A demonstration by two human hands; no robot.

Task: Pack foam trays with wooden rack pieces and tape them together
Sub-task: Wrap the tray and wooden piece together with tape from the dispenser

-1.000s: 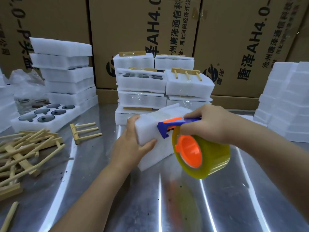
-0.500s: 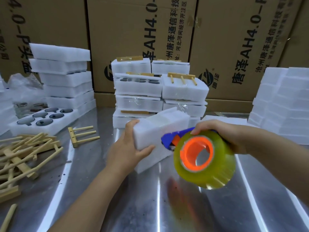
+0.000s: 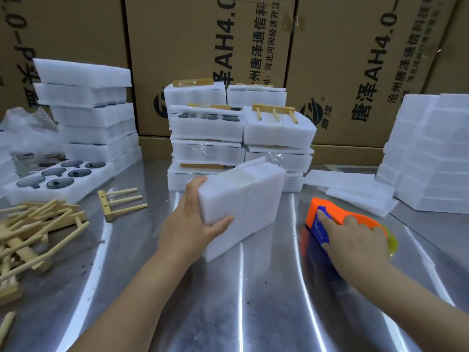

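Foam bundle (image 3: 243, 207), two white trays pressed face to face, stands tilted at the middle of the steel table (image 3: 241, 301), its lower edge at the table top. The left hand (image 3: 193, 224) holds its near end, thumb across the front face and fingers wrapped behind. A band of clear tape shows across the bundle's upper edge.

To the right, nearer the table's right edge, the right hand (image 3: 355, 240) lies over an orange and blue tape dispenser (image 3: 327, 212) that sits low on the table. That patch is blurred, so I cannot tell whether the fingers clasp the dispenser or only rest on it.

Along the far edge stands a stack of finished packs (image 3: 238, 128), some with wooden rack pieces taped on top. At the left edge lies a pile of loose rack pieces (image 3: 33, 229), with a single rack piece (image 3: 119, 201) just beside it and an open tray of dark round lids (image 3: 58, 176) behind. Plain foam stacks (image 3: 431, 153) fill the far right corner.

As I read it, the taping of this bundle looks done and the dispenser is being parked. The next move would call for a firm hold on the thick bundle, likely with both hands, and for laying it flat and square on the far stack so that nothing slides.
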